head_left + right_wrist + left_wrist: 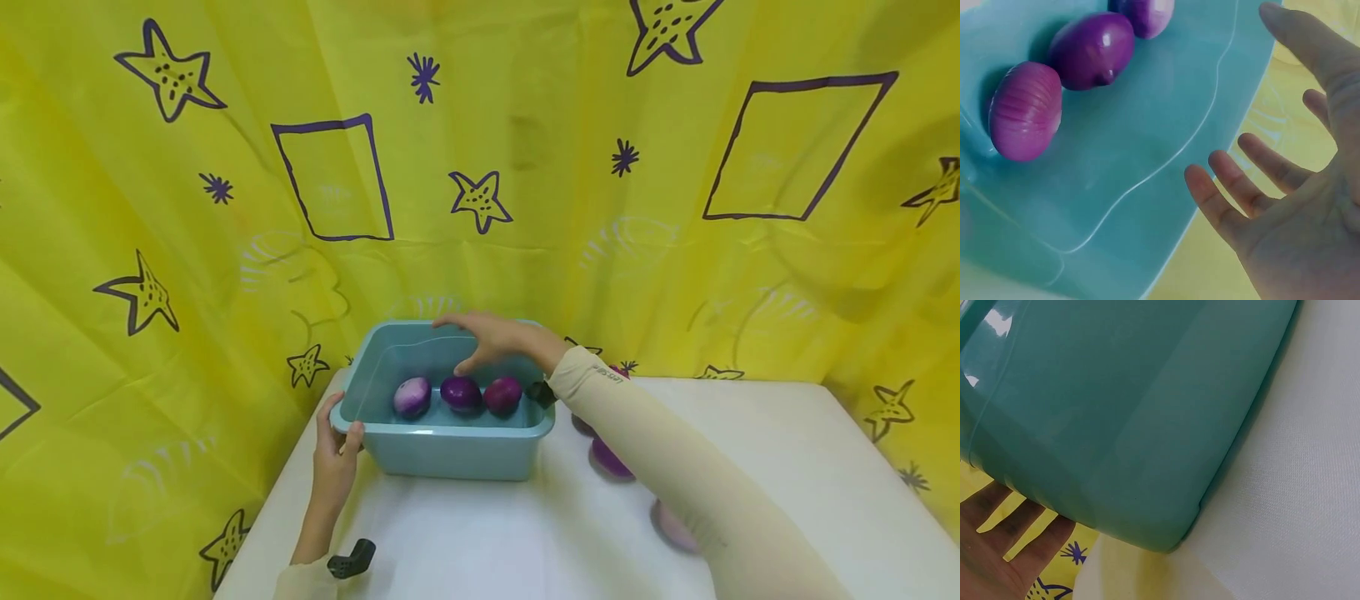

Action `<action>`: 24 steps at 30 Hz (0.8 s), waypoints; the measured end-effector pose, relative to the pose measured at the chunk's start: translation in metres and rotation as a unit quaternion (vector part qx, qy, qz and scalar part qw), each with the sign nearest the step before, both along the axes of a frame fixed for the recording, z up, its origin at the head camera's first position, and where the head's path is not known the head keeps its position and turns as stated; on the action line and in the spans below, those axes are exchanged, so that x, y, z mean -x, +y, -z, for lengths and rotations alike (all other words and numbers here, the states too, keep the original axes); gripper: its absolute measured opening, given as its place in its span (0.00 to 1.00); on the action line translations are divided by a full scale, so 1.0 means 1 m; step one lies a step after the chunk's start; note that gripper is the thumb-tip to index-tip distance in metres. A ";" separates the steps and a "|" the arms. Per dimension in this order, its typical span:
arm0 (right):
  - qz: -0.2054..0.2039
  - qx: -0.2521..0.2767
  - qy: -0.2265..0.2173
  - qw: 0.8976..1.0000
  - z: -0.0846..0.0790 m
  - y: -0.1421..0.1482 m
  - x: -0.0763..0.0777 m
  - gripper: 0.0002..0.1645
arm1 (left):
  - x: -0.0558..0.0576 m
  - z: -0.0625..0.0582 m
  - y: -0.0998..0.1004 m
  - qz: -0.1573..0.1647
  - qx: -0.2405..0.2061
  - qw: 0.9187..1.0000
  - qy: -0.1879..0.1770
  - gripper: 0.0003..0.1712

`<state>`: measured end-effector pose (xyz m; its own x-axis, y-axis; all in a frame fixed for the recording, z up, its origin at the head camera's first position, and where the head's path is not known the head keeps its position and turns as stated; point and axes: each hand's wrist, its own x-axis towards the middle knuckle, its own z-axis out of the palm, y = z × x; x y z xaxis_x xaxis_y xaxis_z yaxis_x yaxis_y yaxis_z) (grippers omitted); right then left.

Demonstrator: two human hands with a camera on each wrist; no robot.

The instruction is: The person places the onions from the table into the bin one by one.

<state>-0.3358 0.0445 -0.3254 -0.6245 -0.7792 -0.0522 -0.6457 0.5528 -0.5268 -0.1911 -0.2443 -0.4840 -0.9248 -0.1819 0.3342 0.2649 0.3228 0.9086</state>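
Observation:
A teal plastic tub [457, 454] stands on the white table, with three red onions in a row on its floor: a paler one [412, 397] at the left, a dark purple one [461, 393] in the middle and a reddish-purple one [502, 396] at the right. My left hand [336, 458] grips the tub's near left corner; in the left wrist view its fingers [1019, 519] lie against the outer wall. Over the tub's far side reaches my right hand [495, 337], fingers spread and holding nothing. In the right wrist view, that hand [1297, 206] is apart from the onions.
More onions lie on the table right of the tub, partly hidden by my right sleeve [675, 467]: a dark purple one [609, 460] and a pale pink one [675, 529] among them. A yellow curtain [480, 275] with drawn stars hangs close behind the table [780, 450].

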 end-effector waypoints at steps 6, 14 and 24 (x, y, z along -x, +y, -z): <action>-0.008 0.017 0.005 1.000 -0.002 0.012 -0.001 0.50 | 0.000 -0.003 0.002 0.002 0.005 1.000 0.001 0.35; -0.005 0.064 -0.009 0.998 -0.013 0.033 -0.011 0.51 | -0.003 -0.003 0.002 -0.005 0.010 1.000 -0.008 0.35; 0.028 0.107 -0.012 0.994 -0.015 0.097 -0.034 0.50 | -0.004 -0.004 0.002 0.002 -0.001 1.000 -0.017 0.37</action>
<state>-0.3015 0.1412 -0.3102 -0.6672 -0.7387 0.0957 -0.6029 0.4601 -0.6518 -0.1872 -0.2418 -0.4800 -0.9366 -0.1790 0.3013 0.2342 0.3196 0.9181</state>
